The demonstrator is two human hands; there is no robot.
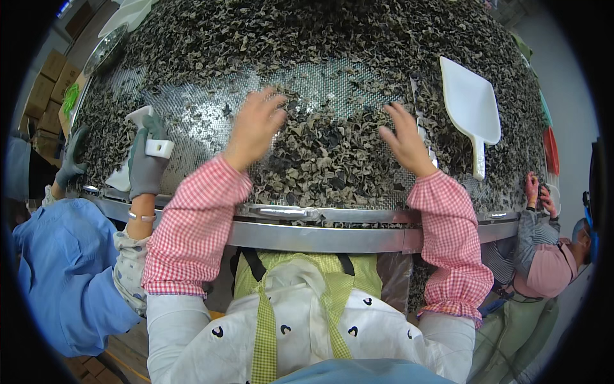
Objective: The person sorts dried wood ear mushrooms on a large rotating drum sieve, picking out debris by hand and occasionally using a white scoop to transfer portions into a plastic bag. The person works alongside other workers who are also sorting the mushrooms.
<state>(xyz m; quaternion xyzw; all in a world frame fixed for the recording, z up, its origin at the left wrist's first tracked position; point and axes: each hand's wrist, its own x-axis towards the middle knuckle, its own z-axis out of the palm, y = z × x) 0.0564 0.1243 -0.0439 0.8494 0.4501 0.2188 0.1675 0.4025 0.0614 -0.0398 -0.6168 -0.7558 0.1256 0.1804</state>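
Note:
A spread of dried black fungus pieces lies on a wire mesh screen in front of me. My left hand, a little blurred, is over the left edge of this spread with its fingers apart and nothing seen in them. At the spread's right side is my right hand, thumb and fingers parted and no piece visible between them. Whether either hand touches the pieces I cannot tell. A thicker layer of the same fungus covers the far part of the table.
A white plastic scoop lies on fungus to my right. At left, a co-worker's gloved hand holds another white scoop. A metal rail edges the table before me. Far right, another co-worker's hands are over the table. Cardboard boxes stand far left.

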